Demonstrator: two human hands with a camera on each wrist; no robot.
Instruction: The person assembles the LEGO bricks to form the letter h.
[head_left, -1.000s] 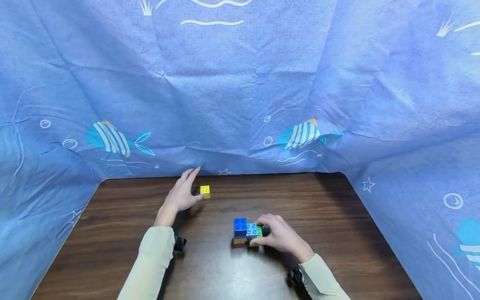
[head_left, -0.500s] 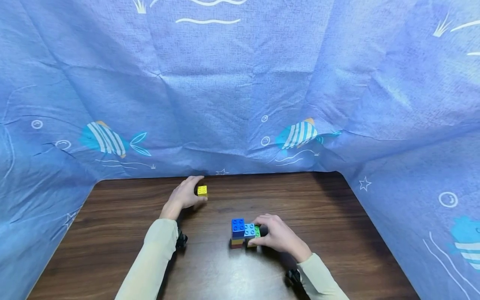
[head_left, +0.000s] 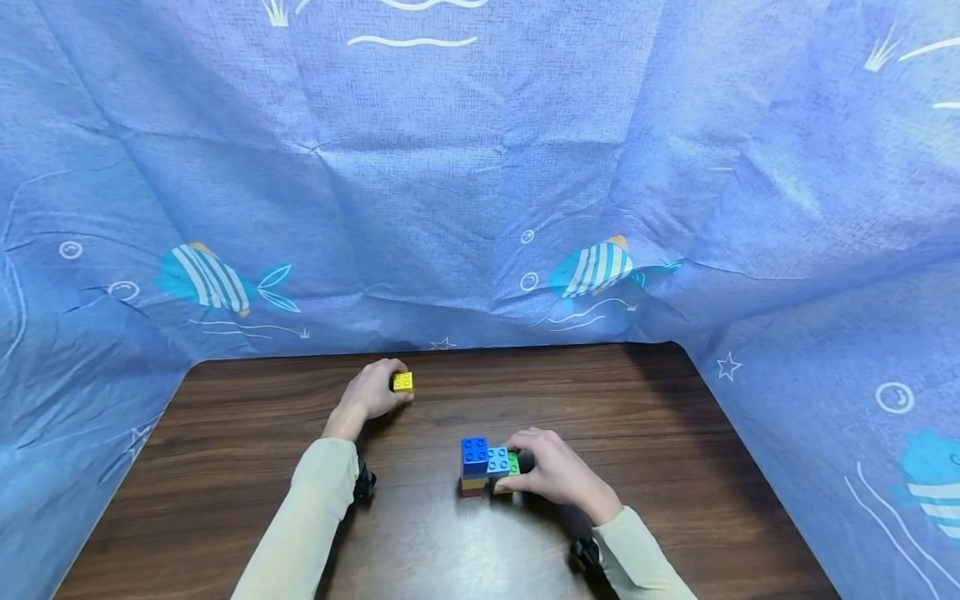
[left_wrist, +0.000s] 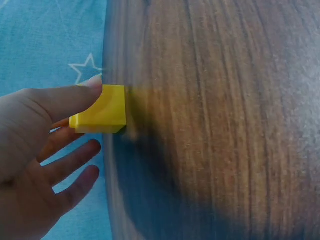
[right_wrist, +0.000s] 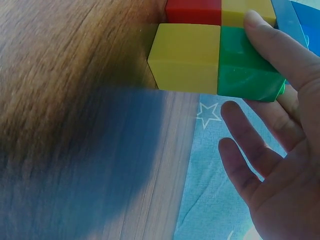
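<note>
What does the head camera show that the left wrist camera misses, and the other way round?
Only the head view shows the right hand holding the stacked bricks, plus the fish-patterned blue cloth around the table.

Only the left wrist view shows, close up, the thumb pressed on the brick's smooth side, with other fingers spread below it.

Both show the left hand pinching the yellow brick at the wooden table.

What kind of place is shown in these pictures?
Probably a small tabletop recording booth, not a lived-in room: a dark wooden table is enclosed on three sides by a blue fish-print cloth, and on it are only a yellow brick and a stack of toy bricks.
</note>
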